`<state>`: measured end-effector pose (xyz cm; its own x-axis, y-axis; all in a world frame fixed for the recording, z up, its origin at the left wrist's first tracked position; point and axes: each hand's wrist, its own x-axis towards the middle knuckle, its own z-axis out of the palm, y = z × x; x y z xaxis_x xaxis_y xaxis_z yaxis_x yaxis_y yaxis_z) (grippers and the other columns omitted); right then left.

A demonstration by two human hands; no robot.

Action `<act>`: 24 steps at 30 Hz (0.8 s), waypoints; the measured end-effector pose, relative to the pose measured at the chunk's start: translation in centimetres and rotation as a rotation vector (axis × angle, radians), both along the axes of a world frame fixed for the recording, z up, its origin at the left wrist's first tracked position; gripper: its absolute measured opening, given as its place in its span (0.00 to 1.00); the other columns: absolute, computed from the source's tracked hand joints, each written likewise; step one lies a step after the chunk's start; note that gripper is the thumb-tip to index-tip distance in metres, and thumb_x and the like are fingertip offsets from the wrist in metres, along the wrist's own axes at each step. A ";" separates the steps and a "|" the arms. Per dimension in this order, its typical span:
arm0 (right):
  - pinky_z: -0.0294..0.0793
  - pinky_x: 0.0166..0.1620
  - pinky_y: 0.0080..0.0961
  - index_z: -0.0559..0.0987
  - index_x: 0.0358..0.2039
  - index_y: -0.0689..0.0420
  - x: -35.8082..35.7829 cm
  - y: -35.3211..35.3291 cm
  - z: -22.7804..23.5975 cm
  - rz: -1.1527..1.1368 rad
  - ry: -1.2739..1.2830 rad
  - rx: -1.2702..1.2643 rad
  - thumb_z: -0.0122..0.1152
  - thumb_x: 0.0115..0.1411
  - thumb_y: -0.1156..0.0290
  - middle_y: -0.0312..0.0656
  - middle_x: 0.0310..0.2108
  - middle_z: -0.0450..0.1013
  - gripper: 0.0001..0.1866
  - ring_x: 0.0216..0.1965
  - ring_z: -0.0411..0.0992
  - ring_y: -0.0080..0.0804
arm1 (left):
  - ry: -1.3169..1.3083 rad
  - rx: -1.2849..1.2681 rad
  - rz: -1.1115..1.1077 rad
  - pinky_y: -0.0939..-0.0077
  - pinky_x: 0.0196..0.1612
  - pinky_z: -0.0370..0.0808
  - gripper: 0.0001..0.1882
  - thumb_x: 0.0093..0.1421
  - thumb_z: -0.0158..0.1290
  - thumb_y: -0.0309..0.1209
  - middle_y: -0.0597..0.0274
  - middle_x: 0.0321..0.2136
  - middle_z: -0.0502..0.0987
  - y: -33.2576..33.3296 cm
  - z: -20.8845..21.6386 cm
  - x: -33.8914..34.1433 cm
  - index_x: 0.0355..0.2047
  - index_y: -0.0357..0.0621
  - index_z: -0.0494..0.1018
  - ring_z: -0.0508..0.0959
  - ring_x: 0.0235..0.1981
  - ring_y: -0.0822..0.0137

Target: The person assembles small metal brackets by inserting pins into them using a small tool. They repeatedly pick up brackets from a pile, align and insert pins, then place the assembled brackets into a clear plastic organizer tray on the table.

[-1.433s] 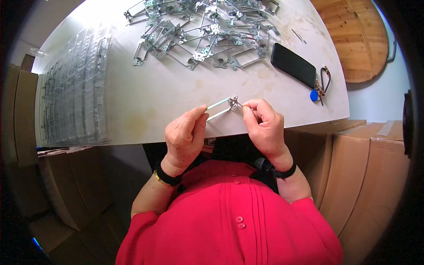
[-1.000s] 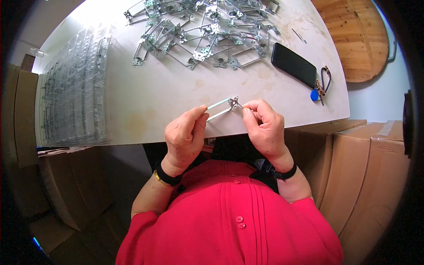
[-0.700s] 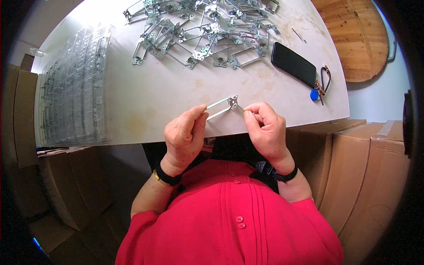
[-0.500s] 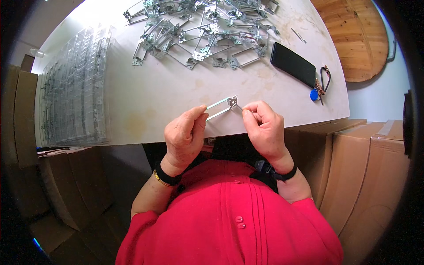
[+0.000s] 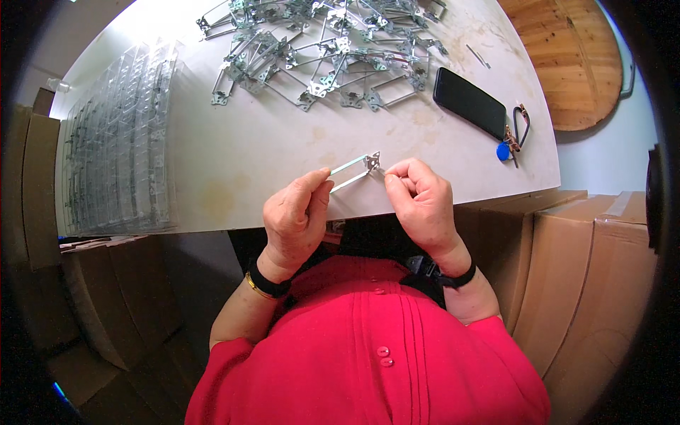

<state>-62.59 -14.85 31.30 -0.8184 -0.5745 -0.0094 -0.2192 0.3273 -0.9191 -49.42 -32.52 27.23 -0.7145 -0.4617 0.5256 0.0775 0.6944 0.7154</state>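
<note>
Over the near part of the table, my left hand [image 5: 296, 211] pinches the ends of a metal bracket with two slim parallel rods [image 5: 348, 183] between thumb and fingers. A small stamped plate [image 5: 372, 161] with holes sits at its far end, pointing right. My right hand [image 5: 421, 202] is closed in a pinch just right of that plate. Its fingertips hold a thin grey metal pin [image 5: 382, 171], mostly hidden by the fingers, with its visible end at the plate. Whether the pin has entered a hole I cannot tell.
A heap of similar metal brackets [image 5: 329, 53] covers the table's far side. Stacked clear plastic trays [image 5: 120, 142] stand at left. A black phone [image 5: 469, 103] with a blue tag [image 5: 503, 151] lies at right, near loose pins [image 5: 478, 57]. Cardboard boxes [image 5: 559, 262] flank me.
My right hand has shifted slightly left toward the plate, and less of the pin shows. My left hand and the bracket have hardly moved.
</note>
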 end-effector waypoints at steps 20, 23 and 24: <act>0.65 0.25 0.23 0.81 0.35 0.61 0.0 -0.2 -0.2 -0.011 0.019 -0.013 0.63 0.69 0.77 0.34 0.17 0.74 0.03 0.20 0.67 0.13 | -0.002 -0.003 -0.005 0.74 0.32 0.77 0.11 0.66 0.65 0.20 0.54 0.30 0.83 0.0 0.0 0.0 0.48 0.37 0.82 0.81 0.26 0.68; 0.65 0.25 0.23 0.81 0.35 0.61 -0.2 0.0 -0.5 -0.007 -0.001 0.010 0.62 0.69 0.77 0.34 0.17 0.74 0.03 0.20 0.67 0.13 | -0.004 0.003 -0.004 0.74 0.31 0.76 0.11 0.66 0.65 0.20 0.55 0.30 0.83 0.0 0.1 0.0 0.48 0.37 0.82 0.80 0.26 0.68; 0.65 0.25 0.23 0.81 0.35 0.61 -0.3 0.0 -0.5 -0.017 0.009 0.007 0.62 0.69 0.77 0.34 0.17 0.74 0.04 0.20 0.67 0.13 | -0.007 0.005 -0.004 0.75 0.31 0.76 0.11 0.66 0.66 0.20 0.55 0.30 0.83 0.0 0.1 0.1 0.48 0.38 0.82 0.80 0.25 0.68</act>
<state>-62.87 -14.85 30.76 -0.8282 -0.5604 -0.0062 -0.2216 0.3376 -0.9148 -49.36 -32.49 27.33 -0.7202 -0.4615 0.5180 0.0748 0.6906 0.7193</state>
